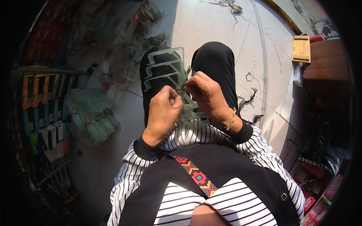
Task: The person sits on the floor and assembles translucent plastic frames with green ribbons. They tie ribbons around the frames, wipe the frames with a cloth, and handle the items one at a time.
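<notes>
A bundle of translucent pale-green plastic brackets lies over my lap between my knees. Its bent, hook-like arms fan out toward the left knee, and more of its pieces reach back toward my waist. My left hand is closed, thumb and forefinger pinched at the bundle's narrow middle. From the other side my right hand pinches the same spot, fingertips almost touching the left ones. A thin dark-green strand seems to cross there, but the fingers partly hide it.
Several similar tied bracket bundles lie on the floor at left, beside a rack of packaged goods. More plastic pieces are heaped beyond my left knee. Scraps of string litter the tiles at right, near a wooden stool.
</notes>
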Demonstrator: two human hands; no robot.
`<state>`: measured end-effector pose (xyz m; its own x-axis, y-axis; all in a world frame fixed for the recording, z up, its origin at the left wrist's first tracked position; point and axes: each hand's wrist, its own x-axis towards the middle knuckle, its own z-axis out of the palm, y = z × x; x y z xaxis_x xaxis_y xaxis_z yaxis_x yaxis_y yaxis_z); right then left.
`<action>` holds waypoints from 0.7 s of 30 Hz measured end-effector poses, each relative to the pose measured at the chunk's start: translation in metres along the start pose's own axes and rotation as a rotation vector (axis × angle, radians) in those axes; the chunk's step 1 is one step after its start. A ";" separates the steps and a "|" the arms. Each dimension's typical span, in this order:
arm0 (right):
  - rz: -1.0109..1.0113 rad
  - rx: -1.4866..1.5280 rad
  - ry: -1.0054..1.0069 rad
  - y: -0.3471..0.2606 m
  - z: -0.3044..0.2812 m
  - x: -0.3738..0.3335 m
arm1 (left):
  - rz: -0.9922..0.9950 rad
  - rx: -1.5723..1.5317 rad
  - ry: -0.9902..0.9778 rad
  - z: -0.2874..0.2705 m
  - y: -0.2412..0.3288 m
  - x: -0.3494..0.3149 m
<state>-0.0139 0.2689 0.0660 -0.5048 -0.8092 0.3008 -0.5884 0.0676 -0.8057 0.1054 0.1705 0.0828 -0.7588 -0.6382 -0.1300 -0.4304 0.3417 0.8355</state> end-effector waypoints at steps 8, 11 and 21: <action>-0.025 0.032 0.049 0.006 -0.001 0.009 | 0.195 0.063 -0.018 0.001 -0.005 -0.001; 0.028 0.035 0.047 0.006 0.001 0.008 | 0.276 0.106 -0.009 0.005 -0.010 -0.004; 0.245 0.278 -0.127 0.004 -0.012 0.012 | 0.109 -0.074 0.125 0.023 -0.002 -0.005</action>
<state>-0.0293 0.2666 0.0725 -0.5165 -0.8557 0.0313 -0.2580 0.1207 -0.9586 0.0991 0.1891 0.0698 -0.7303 -0.6826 0.0271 -0.3083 0.3648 0.8786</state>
